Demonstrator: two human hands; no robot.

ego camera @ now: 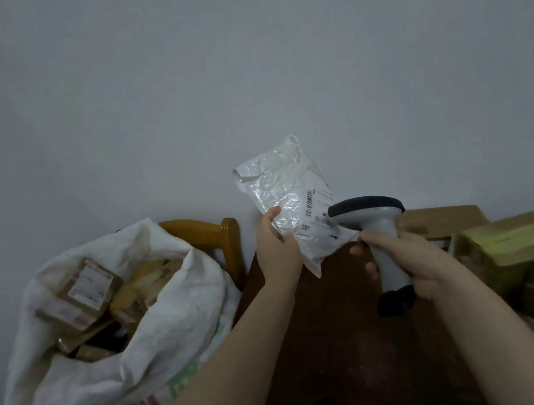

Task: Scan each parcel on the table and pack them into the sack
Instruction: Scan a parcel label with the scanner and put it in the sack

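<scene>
While the white, crinkled plastic mailer parcel point(287, 199) hangs above the far left corner of the dark brown wooden table point(330, 331), its long axis near upright and its barcoded label point(319, 204) facing right, the left hand point(277, 246) pinches its left edge between thumb and curled fingers. Just beside that label, the grey handheld scanner with a dark top point(374, 221) points leftward at the parcel, its handle wrapped in the right hand point(416, 259). The open white woven sack point(179, 319), holding brown cardboard boxes point(88, 288), sits off the table's left edge, so I judge the left hand the nearer for the drop.
</scene>
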